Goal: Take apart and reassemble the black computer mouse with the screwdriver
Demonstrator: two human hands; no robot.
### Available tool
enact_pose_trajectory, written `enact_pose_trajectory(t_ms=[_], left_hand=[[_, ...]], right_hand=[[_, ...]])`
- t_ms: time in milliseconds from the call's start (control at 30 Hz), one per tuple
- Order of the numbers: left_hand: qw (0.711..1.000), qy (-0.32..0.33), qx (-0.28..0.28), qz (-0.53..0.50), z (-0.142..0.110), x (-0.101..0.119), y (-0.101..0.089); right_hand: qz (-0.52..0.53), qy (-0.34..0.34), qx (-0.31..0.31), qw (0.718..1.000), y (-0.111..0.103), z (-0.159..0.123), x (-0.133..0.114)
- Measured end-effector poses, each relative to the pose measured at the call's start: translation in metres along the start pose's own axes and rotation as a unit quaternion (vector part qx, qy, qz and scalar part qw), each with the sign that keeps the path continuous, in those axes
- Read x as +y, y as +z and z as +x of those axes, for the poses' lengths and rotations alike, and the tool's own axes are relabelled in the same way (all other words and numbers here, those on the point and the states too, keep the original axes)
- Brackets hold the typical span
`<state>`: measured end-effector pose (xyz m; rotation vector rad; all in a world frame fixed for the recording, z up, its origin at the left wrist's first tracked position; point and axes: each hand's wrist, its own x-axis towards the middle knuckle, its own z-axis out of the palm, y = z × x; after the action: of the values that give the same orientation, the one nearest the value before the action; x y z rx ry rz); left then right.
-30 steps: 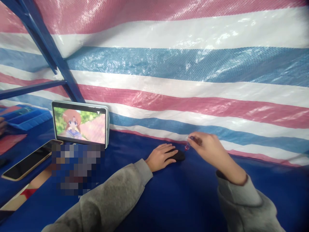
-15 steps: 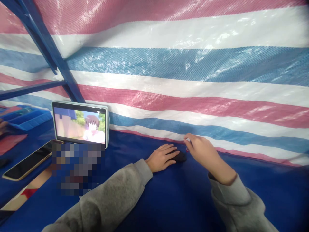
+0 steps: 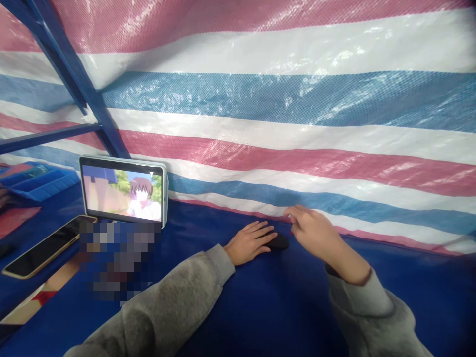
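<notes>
My left hand (image 3: 250, 243) lies on the blue surface with its fingers stretched out. Its fingertips rest on a small, dark, rounded object (image 3: 279, 241), shaped somewhat like a computer mouse, whose left part they cover. Just to the right, my right hand (image 3: 312, 230) is raised a little, close to the striped sheet. Its thumb and fingers are bent together, and a tiny red bit (image 3: 292, 233) shows by the fingertips. Whatever they grip is too small and too hidden to name.
A striped plastic sheet (image 3: 260, 94) hangs behind the blue table (image 3: 223, 322). On the left, a tablet (image 3: 122, 191) stands upright playing a cartoon, with a phone (image 3: 48, 248) before it. Farther left are a blue tray (image 3: 44, 183), a blue metal frame (image 3: 70, 64) and another person's blurred hand (image 3: 4, 197).
My right hand has shifted slightly right and its fingers have curled in more. The red bit has moved slightly right with it. The left hand stays on the dark object.
</notes>
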<state>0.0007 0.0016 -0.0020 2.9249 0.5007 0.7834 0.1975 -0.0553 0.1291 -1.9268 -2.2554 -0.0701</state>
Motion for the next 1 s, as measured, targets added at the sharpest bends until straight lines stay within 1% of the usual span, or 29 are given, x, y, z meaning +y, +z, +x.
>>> enact_pose_trajectory(t_ms=[167,433,767,900,1000], left_hand=[[1.0,0.01,0.001,0.007,0.0003,0.0005,0.0007],[1.0,0.005,0.0,0.003,-0.0002,-0.0001,0.0025],[1.0,0.003,-0.003,0.001,-0.0002,0.0007,0.0008],[1.0,0.002,-0.001,0.0,-0.0004,0.0009,0.0012],[1.0,0.0,-0.002,0.003,-0.0006,0.0007,0.001]], right_hand=[[-0.01,0.02,-0.002,1.0,0.0013,0.0007,-0.0032],[-0.022,0.01,0.007,1.0,0.0037,-0.0001,-0.0038],[-0.011,0.005,0.011,1.0,0.0002,-0.0016,-0.0078],[0.007,-0.005,0.023,1.0,0.0003,-0.0015,-0.0089],[0.012,0.019,0.026,0.999,0.0013,-0.0004,-0.0091]])
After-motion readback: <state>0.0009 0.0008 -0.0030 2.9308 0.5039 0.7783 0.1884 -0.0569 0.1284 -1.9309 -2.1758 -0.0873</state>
